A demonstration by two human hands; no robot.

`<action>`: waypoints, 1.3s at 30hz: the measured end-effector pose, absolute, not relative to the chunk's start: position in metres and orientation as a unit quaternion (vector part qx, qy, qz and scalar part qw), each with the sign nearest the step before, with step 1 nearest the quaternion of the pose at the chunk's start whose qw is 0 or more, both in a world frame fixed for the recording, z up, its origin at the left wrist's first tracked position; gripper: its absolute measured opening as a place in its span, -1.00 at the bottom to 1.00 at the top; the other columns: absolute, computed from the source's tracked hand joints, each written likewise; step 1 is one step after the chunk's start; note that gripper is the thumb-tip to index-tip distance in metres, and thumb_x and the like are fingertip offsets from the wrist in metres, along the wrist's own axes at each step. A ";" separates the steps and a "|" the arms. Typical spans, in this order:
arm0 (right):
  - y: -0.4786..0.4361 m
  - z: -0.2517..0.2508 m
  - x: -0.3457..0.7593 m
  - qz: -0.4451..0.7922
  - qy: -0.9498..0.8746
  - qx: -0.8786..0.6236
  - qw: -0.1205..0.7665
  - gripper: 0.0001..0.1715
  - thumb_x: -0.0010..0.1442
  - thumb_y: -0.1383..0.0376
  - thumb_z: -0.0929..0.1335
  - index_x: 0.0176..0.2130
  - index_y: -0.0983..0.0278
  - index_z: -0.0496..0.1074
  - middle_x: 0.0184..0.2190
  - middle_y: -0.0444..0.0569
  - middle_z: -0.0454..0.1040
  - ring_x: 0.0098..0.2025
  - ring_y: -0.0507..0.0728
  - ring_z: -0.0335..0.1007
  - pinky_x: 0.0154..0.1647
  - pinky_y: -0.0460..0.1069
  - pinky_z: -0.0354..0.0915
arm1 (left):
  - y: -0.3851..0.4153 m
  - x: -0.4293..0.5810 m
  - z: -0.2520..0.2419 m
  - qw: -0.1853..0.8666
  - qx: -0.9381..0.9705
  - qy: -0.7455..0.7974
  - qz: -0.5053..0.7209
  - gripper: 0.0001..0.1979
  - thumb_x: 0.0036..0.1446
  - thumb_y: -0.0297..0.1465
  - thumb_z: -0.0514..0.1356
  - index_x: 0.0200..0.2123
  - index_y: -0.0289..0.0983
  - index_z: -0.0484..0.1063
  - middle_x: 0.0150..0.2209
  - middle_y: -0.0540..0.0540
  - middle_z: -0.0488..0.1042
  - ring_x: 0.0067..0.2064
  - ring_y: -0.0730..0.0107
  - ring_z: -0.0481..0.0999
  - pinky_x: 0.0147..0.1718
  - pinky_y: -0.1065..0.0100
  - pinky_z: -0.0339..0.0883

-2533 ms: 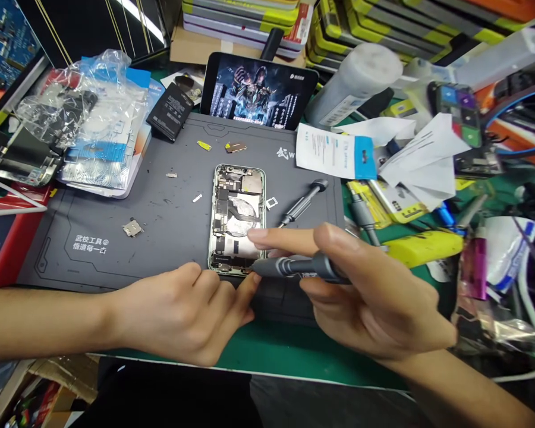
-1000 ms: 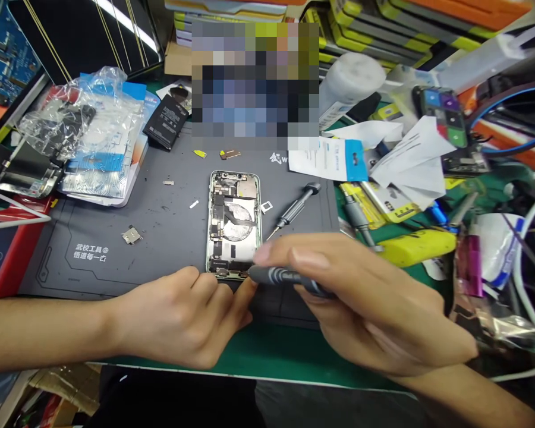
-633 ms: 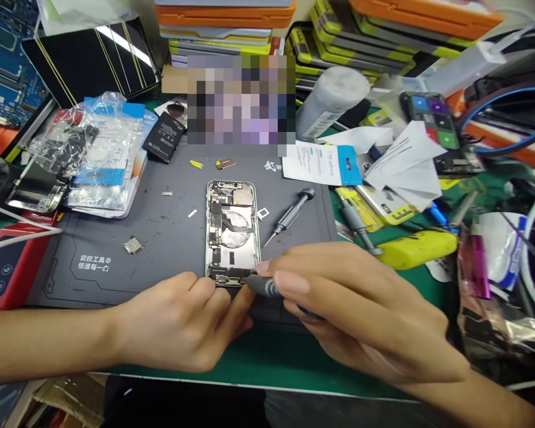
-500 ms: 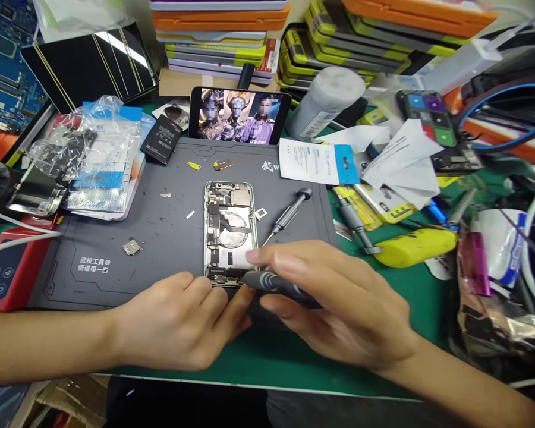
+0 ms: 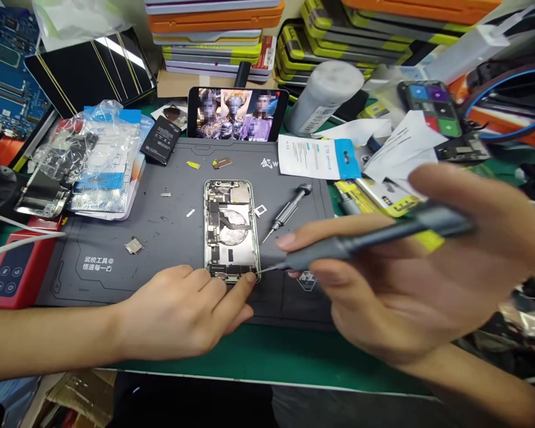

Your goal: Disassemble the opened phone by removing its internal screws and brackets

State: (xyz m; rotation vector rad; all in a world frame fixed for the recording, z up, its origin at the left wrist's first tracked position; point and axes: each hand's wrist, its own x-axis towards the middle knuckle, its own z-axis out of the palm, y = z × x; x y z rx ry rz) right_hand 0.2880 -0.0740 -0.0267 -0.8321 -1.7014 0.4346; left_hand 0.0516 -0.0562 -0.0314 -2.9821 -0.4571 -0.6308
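An opened phone [image 5: 230, 229] with bare circuitry lies face down on a dark grey repair mat [image 5: 160, 238]. My left hand [image 5: 182, 312] rests on the mat at the phone's near end, fingers curled, fingertips pressed against its lower edge. My right hand [image 5: 419, 267] is raised close to the camera and grips a grey screwdriver [image 5: 370, 241]. The screwdriver's thin tip points left and reaches the phone's lower right corner. A second screwdriver [image 5: 288, 211] lies on the mat to the right of the phone.
Small screws, metal plates and a SIM tray [image 5: 261, 210] are scattered on the mat. A phone playing video [image 5: 236, 114] leans at the mat's far edge. Bagged parts [image 5: 93, 154] lie left, a red device [image 5: 13, 273] front left, papers, tools and cables right, stacked cases behind.
My right hand has lifted up and back toward the camera, sliding to the screwdriver's rear end, so the whole tool now shows. My left hand and the phone have stayed put.
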 end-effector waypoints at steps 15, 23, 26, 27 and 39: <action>-0.076 -0.030 0.281 0.633 -0.474 -0.390 0.472 -0.43 0.44 0.18 0.44 0.30 -0.04 0.20 -0.23 -0.11 0.60 -0.44 0.08 0.52 -0.45 0.02 0.57 | -0.053 0.054 -0.030 -0.001 -0.961 -0.176 -0.215 -0.78 0.53 -0.32 0.18 -0.16 -0.29 0.55 -0.48 0.10 0.50 -0.49 0.41 0.50 -0.53 0.25 0.24; -0.080 -0.031 0.279 0.617 -0.475 -0.386 0.494 -0.50 0.44 0.29 0.41 0.26 -0.02 0.25 -0.25 -0.13 0.62 -0.37 0.07 0.51 -0.40 -0.01 0.58 | -0.054 0.054 -0.033 0.013 -0.957 -0.179 -0.227 -0.72 0.56 -0.25 0.15 -0.06 -0.34 0.55 -0.50 0.09 0.49 -0.50 0.40 0.48 -0.55 0.25 0.19; -0.080 -0.032 0.279 0.616 -0.485 -0.388 0.485 -0.48 0.44 0.28 0.42 0.28 -0.04 0.25 -0.24 -0.12 0.62 -0.37 0.09 0.52 -0.39 0.03 0.60 | -0.055 0.053 -0.033 0.016 -0.956 -0.179 -0.231 -0.73 0.56 -0.25 0.15 -0.10 -0.32 0.54 -0.51 0.10 0.47 -0.51 0.38 0.47 -0.56 0.24 0.20; -0.081 -0.033 0.279 0.616 -0.486 -0.389 0.483 -0.47 0.44 0.28 0.42 0.28 -0.05 0.25 -0.23 -0.12 0.62 -0.37 0.09 0.52 -0.39 0.03 0.61 | -0.055 0.053 -0.033 0.013 -0.956 -0.179 -0.231 -0.74 0.55 -0.26 0.16 -0.13 -0.30 0.54 -0.51 0.10 0.47 -0.51 0.38 0.47 -0.55 0.24 0.20; -0.077 -0.030 0.282 0.629 -0.487 -0.398 0.457 -0.48 0.45 0.18 0.42 0.28 -0.07 0.23 -0.22 -0.13 0.61 -0.36 0.09 0.55 -0.36 0.07 0.63 | -0.054 0.054 -0.032 0.015 -0.959 -0.174 -0.222 -0.75 0.56 -0.26 0.16 -0.14 -0.31 0.51 -0.51 0.10 0.46 -0.51 0.39 0.46 -0.54 0.25 0.19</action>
